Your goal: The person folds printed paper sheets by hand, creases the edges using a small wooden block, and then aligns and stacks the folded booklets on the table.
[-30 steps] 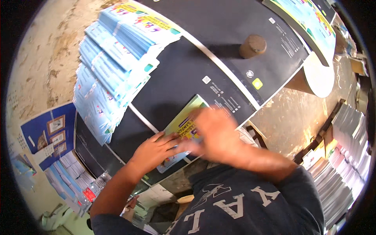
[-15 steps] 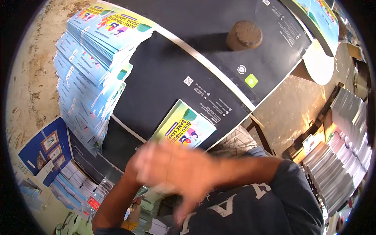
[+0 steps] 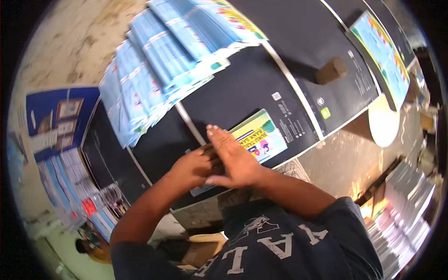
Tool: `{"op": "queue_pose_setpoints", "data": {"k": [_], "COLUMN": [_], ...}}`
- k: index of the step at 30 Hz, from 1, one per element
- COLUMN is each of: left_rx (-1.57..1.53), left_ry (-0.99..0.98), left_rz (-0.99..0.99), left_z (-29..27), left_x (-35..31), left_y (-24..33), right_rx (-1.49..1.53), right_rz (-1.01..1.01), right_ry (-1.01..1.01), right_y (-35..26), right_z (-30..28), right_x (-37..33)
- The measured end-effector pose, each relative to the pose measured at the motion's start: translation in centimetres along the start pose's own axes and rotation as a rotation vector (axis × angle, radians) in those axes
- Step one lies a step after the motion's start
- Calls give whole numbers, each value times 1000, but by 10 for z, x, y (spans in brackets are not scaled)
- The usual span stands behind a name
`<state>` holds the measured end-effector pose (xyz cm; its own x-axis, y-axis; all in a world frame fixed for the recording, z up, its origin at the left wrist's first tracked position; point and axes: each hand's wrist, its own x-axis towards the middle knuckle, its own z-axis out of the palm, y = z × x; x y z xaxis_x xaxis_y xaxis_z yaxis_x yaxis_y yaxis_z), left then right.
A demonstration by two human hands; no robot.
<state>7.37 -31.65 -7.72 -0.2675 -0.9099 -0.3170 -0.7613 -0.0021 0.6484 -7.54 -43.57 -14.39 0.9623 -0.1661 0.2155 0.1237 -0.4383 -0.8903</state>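
A booklet (image 3: 266, 135) with a yellow, green and light blue cover lies on the black-covered table, just beyond my hands. My right hand (image 3: 235, 161) is flat, fingers stretched toward the upper left and thumb apart, overlapping my left hand's fingertips. It is at the booklet's near left edge. My left hand (image 3: 191, 167) points right, its fingers extended and partly hidden behind the right one. Neither hand shows anything gripped. Below them a bluish sheet or booklet edge (image 3: 201, 189) peeks out, mostly covered.
Fanned piles of light blue booklets (image 3: 163, 51) fill the table's far left. A brown cylindrical block (image 3: 331, 71) stands farther right, with more booklets (image 3: 380, 51) at the far right edge. Stacked paper (image 3: 406, 196) lies at right; a blue picture sheet (image 3: 58, 119) is at left.
The view has shifted, so the table's things appear farther right. My hands, blurred together before, now show clearly with the right across the left's fingers. The booklet still lies beside them.
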Motion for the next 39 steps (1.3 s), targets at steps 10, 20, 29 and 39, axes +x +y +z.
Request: {"op": "queue_pose_setpoints", "data": {"k": [10, 20, 29, 39], "left_rx": [161, -129, -156, -101], "left_ry": [422, 1219, 1160, 1163], "left_rz": [-661, -832, -898, -918], "left_z": [85, 137, 134, 123], "left_x": [-100, -15, -12, -5], "left_y": [20, 40, 44, 51], "right_rx": [-837, -1114, -1087, -1056], "right_rz": [77, 46, 73, 66], "right_ry": [-387, -478, -549, -476], "right_y": [-33, -18, -20, -20], "right_z": [41, 55, 53, 56], "right_x": [17, 7, 10, 13]}}
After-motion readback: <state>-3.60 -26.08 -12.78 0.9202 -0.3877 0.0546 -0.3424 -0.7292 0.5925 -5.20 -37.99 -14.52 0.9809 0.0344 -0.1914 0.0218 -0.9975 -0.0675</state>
